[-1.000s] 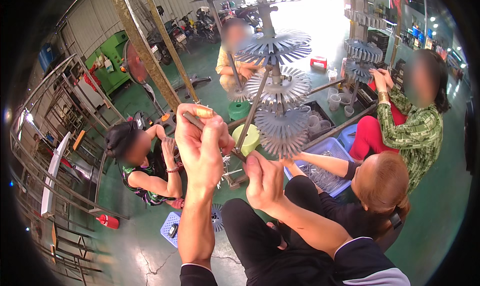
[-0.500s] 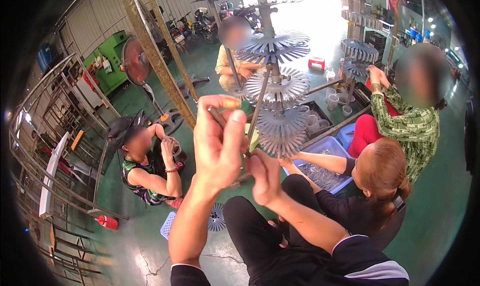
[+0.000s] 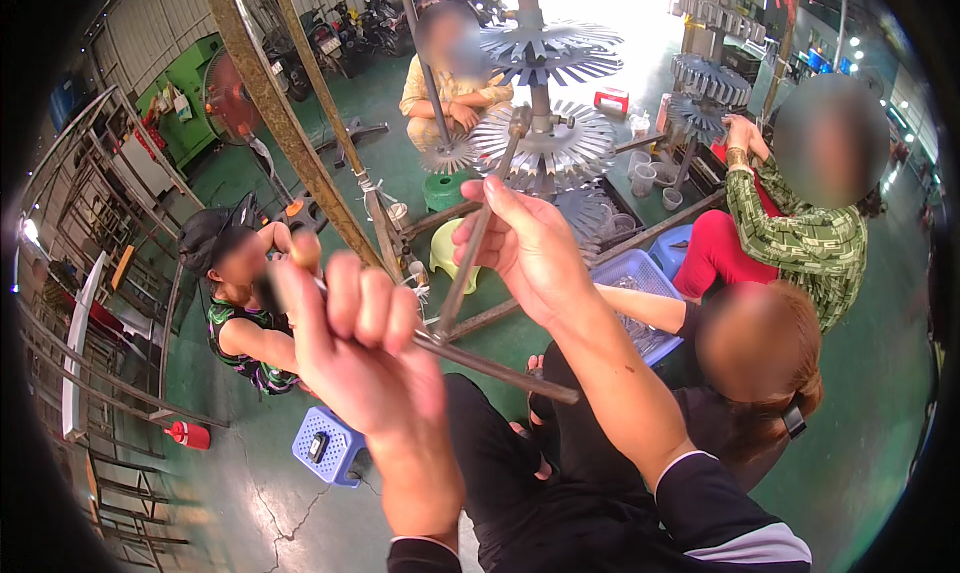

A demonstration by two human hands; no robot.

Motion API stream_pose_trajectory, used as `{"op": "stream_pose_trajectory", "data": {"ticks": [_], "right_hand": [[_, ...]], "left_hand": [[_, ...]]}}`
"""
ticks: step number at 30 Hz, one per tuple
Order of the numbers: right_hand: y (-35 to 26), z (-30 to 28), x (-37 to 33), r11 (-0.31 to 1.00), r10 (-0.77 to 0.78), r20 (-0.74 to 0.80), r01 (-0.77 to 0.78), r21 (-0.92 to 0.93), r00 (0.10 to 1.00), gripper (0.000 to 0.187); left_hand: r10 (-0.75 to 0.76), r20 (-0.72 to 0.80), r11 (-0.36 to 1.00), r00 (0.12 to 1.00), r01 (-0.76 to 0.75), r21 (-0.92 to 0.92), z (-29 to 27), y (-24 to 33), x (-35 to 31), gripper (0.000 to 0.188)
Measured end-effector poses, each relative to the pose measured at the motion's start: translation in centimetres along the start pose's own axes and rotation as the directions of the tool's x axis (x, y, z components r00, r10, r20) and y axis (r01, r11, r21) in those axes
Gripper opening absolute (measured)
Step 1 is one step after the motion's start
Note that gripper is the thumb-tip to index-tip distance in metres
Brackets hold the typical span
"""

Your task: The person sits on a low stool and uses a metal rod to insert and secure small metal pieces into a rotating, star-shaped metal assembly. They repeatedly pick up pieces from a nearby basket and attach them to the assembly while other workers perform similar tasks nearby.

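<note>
My left hand (image 3: 375, 338), partly blurred, is closed around a dark metal rod (image 3: 510, 369) whose free end sticks out to the right above my knees. Higher up, my right hand (image 3: 525, 248) has thumb and fingers around a slanted metal rod (image 3: 462, 291). That slanted rod's lower end meets or crosses the rod in my left hand; whether they are joined I cannot tell. Its upper end reaches a knob-like fitting (image 3: 520, 123) in front of a toothed metal disc (image 3: 560, 138). This disc is one of several stacked on an upright post (image 3: 541, 101).
A blue perforated stool (image 3: 335, 435) with a small black item stands lower left. Co-workers sit left, behind and right; one reaches over a blue basket (image 3: 655, 341) of small pieces. A rusty post (image 3: 290, 123), a green stool (image 3: 458, 248) and a floor bar (image 3: 485, 318) stand ahead.
My left hand has come down and to the left, turning its rod across my lap. My right hand has risen to the slanted rod's middle, and that rod's lower end has shifted left.
</note>
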State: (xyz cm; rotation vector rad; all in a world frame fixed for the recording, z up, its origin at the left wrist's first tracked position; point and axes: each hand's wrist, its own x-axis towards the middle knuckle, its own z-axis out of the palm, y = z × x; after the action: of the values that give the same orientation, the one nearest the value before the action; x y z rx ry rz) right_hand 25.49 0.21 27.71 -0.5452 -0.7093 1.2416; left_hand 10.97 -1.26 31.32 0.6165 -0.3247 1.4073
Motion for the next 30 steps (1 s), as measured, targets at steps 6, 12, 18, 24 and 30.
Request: {"op": "stream_pose_trajectory", "data": {"ticks": [6, 12, 18, 24, 30], "right_hand": [[-0.9, -1.6, 0.3, 0.975, -0.071, -0.092, 0.049, -0.218, 0.993, 0.032], [-1.9, -2.1, 1.3, 0.956, -0.058, -0.097, 0.027, -0.293, 0.994, 0.03], [-3.3, -2.7, 1.5, 0.959, -0.05, -0.09, 0.022, -0.282, 0.995, 0.03], [-4.2, -2.7, 1.4, 0.957, -0.053, -0.099, 0.022, -0.291, 0.994, 0.029], [-4.9, -3.1, 1.6, 0.962, -0.013, -0.114, -0.019, -0.273, 0.993, 0.031]], "left_hand": [[0.059, -0.328, 0.977, 0.943, -0.121, -0.173, -2.3, -3.5, -2.6, 0.024], [0.053, -0.355, 0.947, 0.934, -0.159, -0.277, -2.4, -4.8, -2.5, 0.024], [0.025, -0.344, 0.93, 0.939, -0.148, -0.336, -2.1, -5.8, -2.0, 0.023], [0.03, -0.33, 0.92, 0.943, -0.155, -0.36, -1.1, -6.4, -2.0, 0.023], [0.062, -0.329, 0.939, 0.942, -0.167, -0.301, -0.2, -7.1, -1.8, 0.023]]}}
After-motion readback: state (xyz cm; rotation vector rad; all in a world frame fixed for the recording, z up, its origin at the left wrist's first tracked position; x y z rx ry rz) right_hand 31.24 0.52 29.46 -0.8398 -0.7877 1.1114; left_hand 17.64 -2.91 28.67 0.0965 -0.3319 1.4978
